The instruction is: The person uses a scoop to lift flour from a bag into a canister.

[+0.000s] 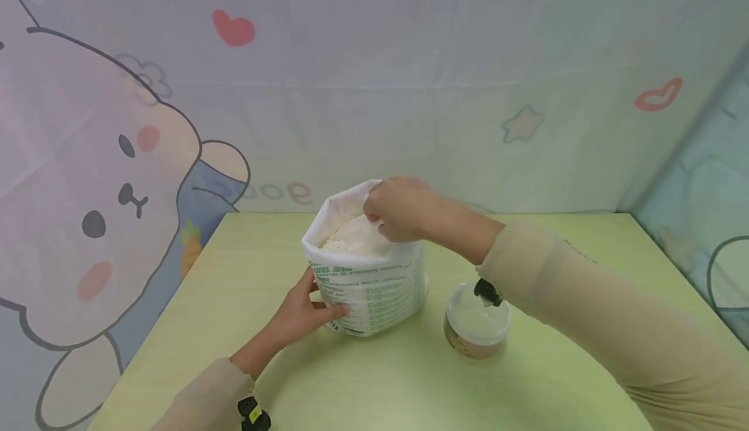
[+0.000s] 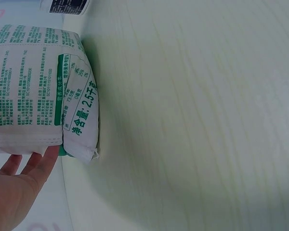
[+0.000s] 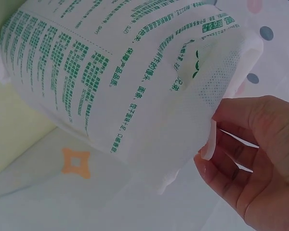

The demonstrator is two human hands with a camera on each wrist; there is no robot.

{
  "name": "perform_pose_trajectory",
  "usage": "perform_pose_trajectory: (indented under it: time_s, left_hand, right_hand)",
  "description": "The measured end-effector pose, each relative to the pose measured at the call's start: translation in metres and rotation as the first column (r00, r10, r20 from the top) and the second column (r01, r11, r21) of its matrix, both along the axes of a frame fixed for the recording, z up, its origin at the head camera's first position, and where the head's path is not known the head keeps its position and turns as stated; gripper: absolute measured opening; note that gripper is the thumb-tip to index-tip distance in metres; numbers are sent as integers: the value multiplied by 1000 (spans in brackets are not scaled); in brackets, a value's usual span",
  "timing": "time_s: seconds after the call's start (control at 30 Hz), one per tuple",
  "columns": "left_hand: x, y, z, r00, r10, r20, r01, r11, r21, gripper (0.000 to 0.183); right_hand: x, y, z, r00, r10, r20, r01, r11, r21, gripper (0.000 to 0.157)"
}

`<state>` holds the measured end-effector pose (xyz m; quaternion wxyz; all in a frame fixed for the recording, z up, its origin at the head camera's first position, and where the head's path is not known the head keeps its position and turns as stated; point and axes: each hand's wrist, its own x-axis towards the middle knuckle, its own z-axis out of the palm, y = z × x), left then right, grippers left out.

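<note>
A white flour bag with green print stands on the table, its top open and pale flour inside. My left hand holds its lower left side, thumb on the front and fingers round the side; in the left wrist view its fingers touch the bag. Over the bag's mouth, my right hand has its fingers curled. The right wrist view shows thumb and fingers pinching a pale, round-ended strip like a handle beside the bag's rim; its other end is hidden.
Right of the bag stands a round clear tub, brownish in its lower part, beneath my right forearm. The pale green table ends at a printed cloth backdrop. A dark-labelled container shows at the left wrist view's top edge.
</note>
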<state>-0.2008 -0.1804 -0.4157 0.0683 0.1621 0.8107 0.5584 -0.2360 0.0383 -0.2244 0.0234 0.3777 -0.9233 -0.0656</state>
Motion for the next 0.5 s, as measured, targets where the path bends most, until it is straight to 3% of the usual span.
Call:
perform_pose_trajectory:
  time_s: [0.27, 0.5]
  left_hand:
    - [0, 0, 2, 1000, 0, 11, 0, 1000, -7, 73]
    - [11, 5, 20, 1000, -10, 16, 11, 1000, -3, 73]
  right_hand:
    - [-1, 1, 0, 1000, 15, 14, -15, 1000, -23, 6]
    - [-3, 8, 3, 998, -9, 60, 11, 999, -46, 6]
